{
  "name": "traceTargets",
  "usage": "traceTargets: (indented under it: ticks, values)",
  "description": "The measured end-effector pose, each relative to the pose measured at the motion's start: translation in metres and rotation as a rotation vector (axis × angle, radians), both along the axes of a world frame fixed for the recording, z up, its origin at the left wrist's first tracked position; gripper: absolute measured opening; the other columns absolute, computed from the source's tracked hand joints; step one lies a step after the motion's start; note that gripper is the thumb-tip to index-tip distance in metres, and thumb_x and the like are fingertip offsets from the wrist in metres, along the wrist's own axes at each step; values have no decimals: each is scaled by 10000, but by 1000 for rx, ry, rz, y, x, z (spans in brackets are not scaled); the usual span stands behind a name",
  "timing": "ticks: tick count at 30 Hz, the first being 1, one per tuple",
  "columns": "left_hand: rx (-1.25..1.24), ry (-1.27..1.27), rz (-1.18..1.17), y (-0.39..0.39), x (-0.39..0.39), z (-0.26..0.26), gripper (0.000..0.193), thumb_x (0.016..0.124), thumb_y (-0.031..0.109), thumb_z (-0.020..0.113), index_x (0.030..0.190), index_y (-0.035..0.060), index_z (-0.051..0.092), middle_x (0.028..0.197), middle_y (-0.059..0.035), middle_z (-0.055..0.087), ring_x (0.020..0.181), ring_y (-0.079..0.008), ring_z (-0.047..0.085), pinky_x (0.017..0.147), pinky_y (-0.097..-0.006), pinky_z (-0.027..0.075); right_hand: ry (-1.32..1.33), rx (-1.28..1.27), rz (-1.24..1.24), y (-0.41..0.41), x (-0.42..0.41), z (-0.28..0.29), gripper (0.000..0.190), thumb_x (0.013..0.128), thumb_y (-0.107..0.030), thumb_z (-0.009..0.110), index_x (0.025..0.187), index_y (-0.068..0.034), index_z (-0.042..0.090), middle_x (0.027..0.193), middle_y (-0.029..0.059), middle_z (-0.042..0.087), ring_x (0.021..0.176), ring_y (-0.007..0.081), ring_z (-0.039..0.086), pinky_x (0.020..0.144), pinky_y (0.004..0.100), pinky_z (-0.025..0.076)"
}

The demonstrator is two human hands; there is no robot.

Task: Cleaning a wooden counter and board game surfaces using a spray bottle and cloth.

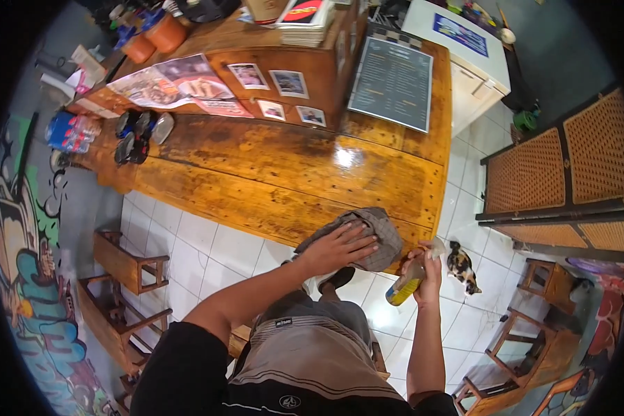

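My left hand (338, 248) lies palm down on a bunched grey checked cloth (382, 236), holding it against the front edge of the varnished wooden counter (270, 171). Part of the cloth hangs over that edge. Just past the counter's right front corner, my right hand (427, 273) is closed around a spray bottle (403, 291) with a yellow label. The bottle is tilted, and its pale nozzle shows above my fingers. A bright patch of light reflects off the wood beyond the cloth.
A menu board (392, 83) lies at the counter's right end. Several dark cups or jars (134, 136) and plastic-wrapped bottles (72, 132) stand at left. A calico cat (462, 266) is on the tiles near my right hand. Wooden chairs (130, 262) flank both sides.
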State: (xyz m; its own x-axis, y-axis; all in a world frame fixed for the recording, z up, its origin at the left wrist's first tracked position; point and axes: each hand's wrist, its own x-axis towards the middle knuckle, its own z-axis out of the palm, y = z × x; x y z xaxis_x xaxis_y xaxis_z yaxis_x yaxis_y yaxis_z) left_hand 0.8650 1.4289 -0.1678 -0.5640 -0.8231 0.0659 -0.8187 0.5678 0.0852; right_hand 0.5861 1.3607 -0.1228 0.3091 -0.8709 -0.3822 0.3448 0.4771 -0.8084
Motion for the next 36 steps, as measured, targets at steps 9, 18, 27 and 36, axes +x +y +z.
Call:
traceTargets:
  ticks: [9,18,27,36]
  values:
    - [14,62,77,59,197,-9,834,917,487,698,1647,314,334,1677,4,390,1586,-295,284,1307,-532,198,119,39,256,14,119,-6,342,1010,-294,721,1208,-52,581,944,91,686,707,206,690,669,371,575]
    - [214,47,351,107,408,27,1066,761,674,783,1646,266,350,1709,-59,327,1570,-434,256,1299,-575,173,88,78,285,64,235,2,379,1021,-292,704,1283,-40,596,1176,114,719,704,194,673,672,360,557]
    - [139,-112,414,103,428,28,887,924,626,664,1657,248,338,1754,-75,202,1616,-390,119,1291,-623,90,71,35,42,87,278,20,342,1005,-326,712,1182,-60,591,1058,94,667,700,224,672,659,386,550]
    - [63,-29,638,73,371,8,792,1037,571,516,1660,121,322,1765,-110,156,1623,-404,60,1289,-607,82,49,54,-141,100,202,9,412,1023,-338,689,1277,-72,502,1125,121,650,701,230,667,674,386,557]
